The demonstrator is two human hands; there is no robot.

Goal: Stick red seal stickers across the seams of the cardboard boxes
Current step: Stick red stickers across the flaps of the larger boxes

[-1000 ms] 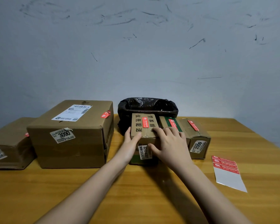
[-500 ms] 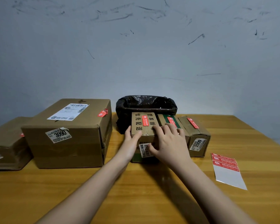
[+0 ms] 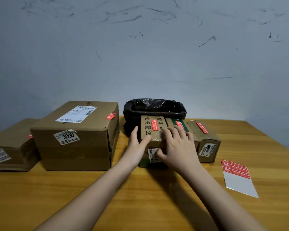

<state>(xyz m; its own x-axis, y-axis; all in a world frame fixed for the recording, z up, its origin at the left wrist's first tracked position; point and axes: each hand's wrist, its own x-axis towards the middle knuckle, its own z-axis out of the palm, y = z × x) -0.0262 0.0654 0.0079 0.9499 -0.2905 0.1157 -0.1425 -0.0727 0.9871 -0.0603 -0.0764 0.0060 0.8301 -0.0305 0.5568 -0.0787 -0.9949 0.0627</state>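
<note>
At the far left of the frame a low cardboard box [image 3: 10, 144] sat on the wooden table [image 3: 140, 197], a blurred white label on its front. Next to it stood a large cardboard box [image 3: 77, 139] with a white shipping label on top, a front label reading "3090", and a red seal sticker [image 3: 110, 116] folded over its upper right edge.

Centre frame, the left hand [image 3: 138, 144] lay with straight fingers flat against the left side of a small cardboard box [image 3: 153, 130], its thumb resting on the top near edge. The right hand [image 3: 178, 147] spread its fingers over the right part of that box's top, thumb pressed against the front face; fingers apart, clamped on nothing. The box's top bore large printed Chinese characters and a red seal sticker [image 3: 155, 125] across its seam; the front label read partly "4207".

Behind it stood a bin lined with a black bag [image 3: 154, 107]. To the right sat a green-striped box [image 3: 177, 123] and a box labelled "2009" [image 3: 205, 140], each with a red sticker on top.

At the right a sticker sheet [image 3: 238, 179] lay flat with red stickers on its upper part.
</note>
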